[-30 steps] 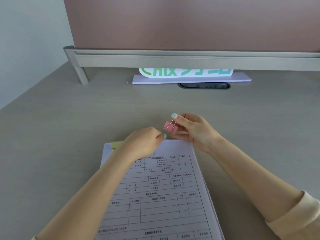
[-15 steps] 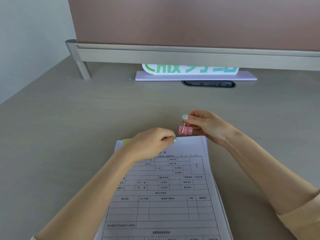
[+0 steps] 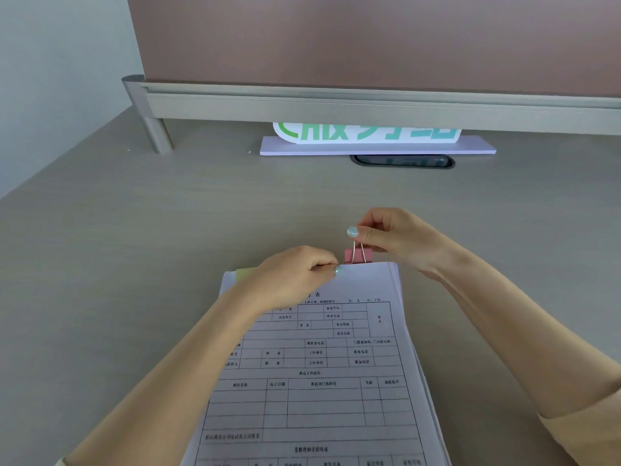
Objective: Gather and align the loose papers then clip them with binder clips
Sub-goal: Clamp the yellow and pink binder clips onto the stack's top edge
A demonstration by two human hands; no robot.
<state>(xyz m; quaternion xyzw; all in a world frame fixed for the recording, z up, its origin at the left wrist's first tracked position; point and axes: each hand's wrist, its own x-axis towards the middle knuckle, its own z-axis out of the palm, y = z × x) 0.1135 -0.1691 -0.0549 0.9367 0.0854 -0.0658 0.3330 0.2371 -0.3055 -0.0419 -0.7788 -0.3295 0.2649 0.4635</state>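
Observation:
A stack of printed forms (image 3: 322,381) lies on the desk in front of me. My left hand (image 3: 289,277) presses and pinches its top edge near the middle. A yellow-green binder clip (image 3: 244,274) peeks out at the stack's top left, partly under that hand. My right hand (image 3: 396,237) pinches the wire handles of a pink binder clip (image 3: 358,255), which hangs upright with its body touching the stack's top edge on the right side.
A white sign with green letters (image 3: 366,134) on a pale base stands at the back under a metal-framed partition (image 3: 369,102). A dark cable slot (image 3: 403,161) sits in front of it. The partition's post (image 3: 151,129) is at the back left.
My right hand turned the pink clip from tilted to upright and brought it down to the stack's top right edge. My left hand stayed on the top edge.

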